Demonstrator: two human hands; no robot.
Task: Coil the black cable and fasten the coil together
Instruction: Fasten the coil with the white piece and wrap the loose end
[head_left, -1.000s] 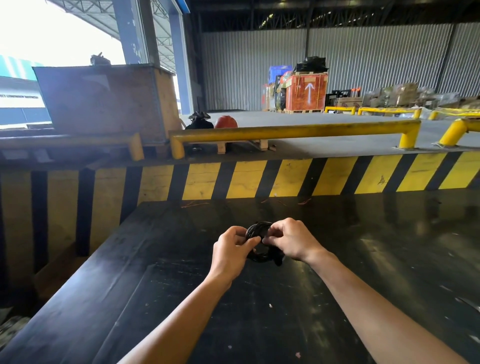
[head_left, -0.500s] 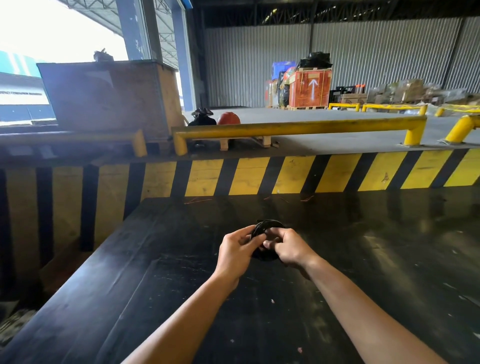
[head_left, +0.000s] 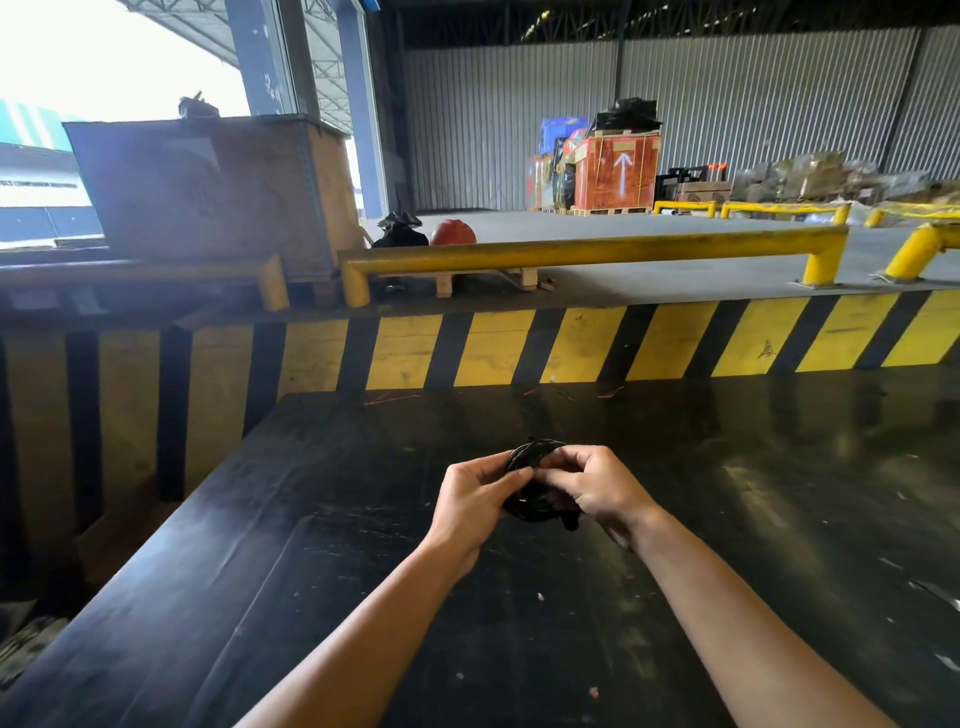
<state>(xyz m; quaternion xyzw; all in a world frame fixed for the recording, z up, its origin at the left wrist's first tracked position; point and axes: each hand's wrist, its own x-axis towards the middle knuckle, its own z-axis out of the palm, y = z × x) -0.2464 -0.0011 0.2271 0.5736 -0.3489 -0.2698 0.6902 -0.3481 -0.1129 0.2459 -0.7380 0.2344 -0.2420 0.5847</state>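
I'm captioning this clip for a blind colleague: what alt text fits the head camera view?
Two bare hands hold a small black cable coil just above a dark worktable, the left hand and right hand pinching it from either side. Beyond the table are a yellow-and-black striped barrier, a yellow guard rail and a warehouse floor with stacked crates.

Small, tight coil of black cable (head_left: 531, 503), upright, gripped between both hands above dark tabletop

Daylight from the overexposed opening (head_left: 104, 57) at upper left leaves the interior dim, puts soft glare on the black counter (head_left: 779, 493), and wide-angle distortion bends edges.
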